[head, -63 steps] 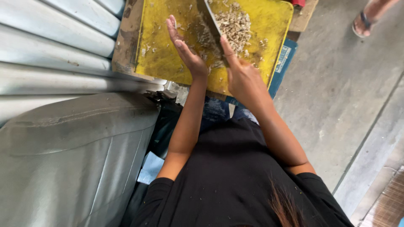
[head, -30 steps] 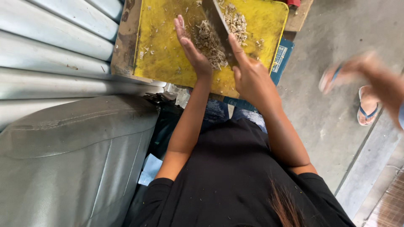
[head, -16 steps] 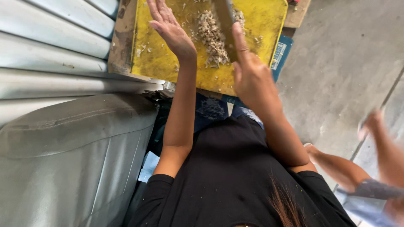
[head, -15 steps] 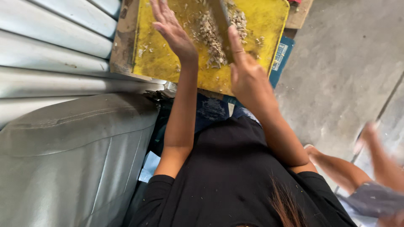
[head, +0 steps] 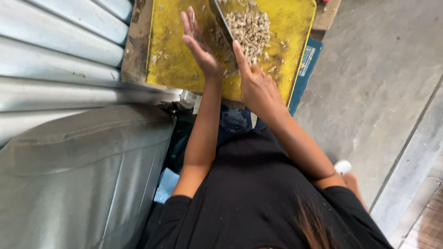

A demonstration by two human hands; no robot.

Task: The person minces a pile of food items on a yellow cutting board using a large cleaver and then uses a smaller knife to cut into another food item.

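Closest to me, my right hand (head: 258, 90) is wrapped around the handle of a knife (head: 221, 23), forefinger stretched along its back, and the blade runs up into a pile of chopped bits (head: 249, 27) on the yellow tray (head: 170, 64). My left hand (head: 198, 44) holds nothing; it is spread flat with the fingers wide, hovering just beside the blade at the edge of the pile. That closeness is what worries me: I judge that a stroke drifting leftward, or the open fingers creeping inward, could nick a fingertip. The tray lies on a worn wooden board (head: 134, 50), its near edge out over my lap, so a hard push toward me could, I think, tip scraps off. As for holders, the tray is the only one I see: the pale chopped heap lies in its upper middle, with loose flecks scattered over the left half. Beyond it, a blue box (head: 307, 60) peeks out underneath, contents hidden.
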